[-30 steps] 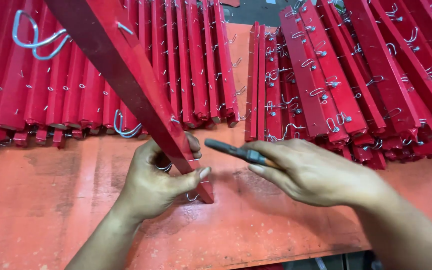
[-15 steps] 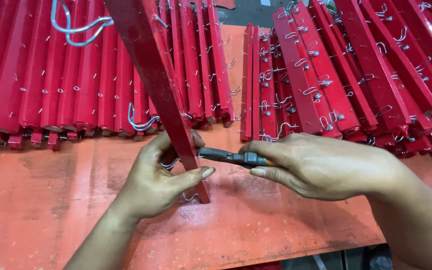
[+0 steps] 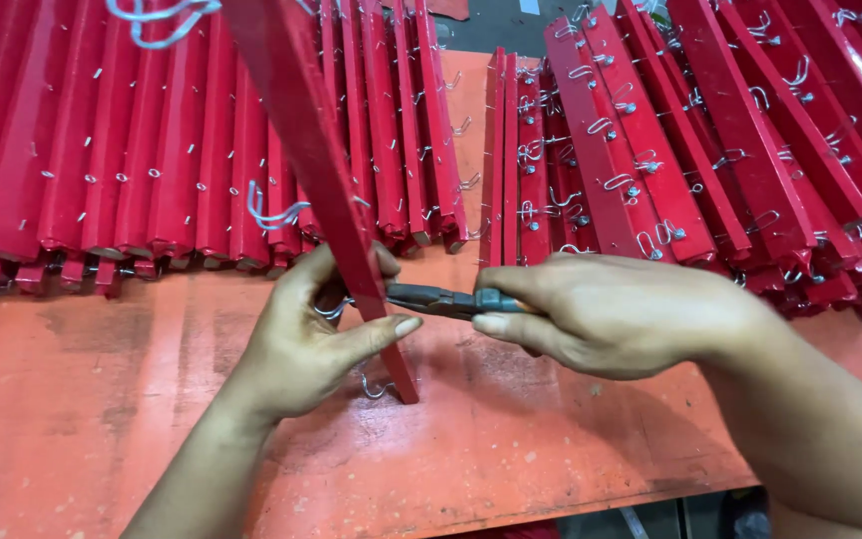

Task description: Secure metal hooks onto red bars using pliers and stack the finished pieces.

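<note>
From the head view, your left hand (image 3: 301,344) is wrapped around the lower part of a long red painted bar (image 3: 316,170), thumb across its front face and fingers behind, so the grip is closed on the bar. The bar stands tilted, its top leaning away to the upper left and out of the picture, its lower end (image 3: 403,384) resting on the worn orange table (image 3: 82,399). A small bent wire hook (image 3: 373,387) sticks out beside that lower end, just under your palm, and another wire loop (image 3: 331,309) shows between your fingers and the bar.

Your right hand (image 3: 616,314) is closed around the handles of a pair of dark pliers (image 3: 446,299), held level and pointing left. The nose of the pliers meets the bar's right edge just above your left thumb; whether the nose is clamped on wire there you cannot tell, since the bar and fingers cover it.

Behind your hands, a row of red bars (image 3: 152,150) lies side by side on the left, and a second stack of red bars (image 3: 710,150) fitted with wire hooks lies slanted on the right, with a strip of bare table between the two groups
</note>
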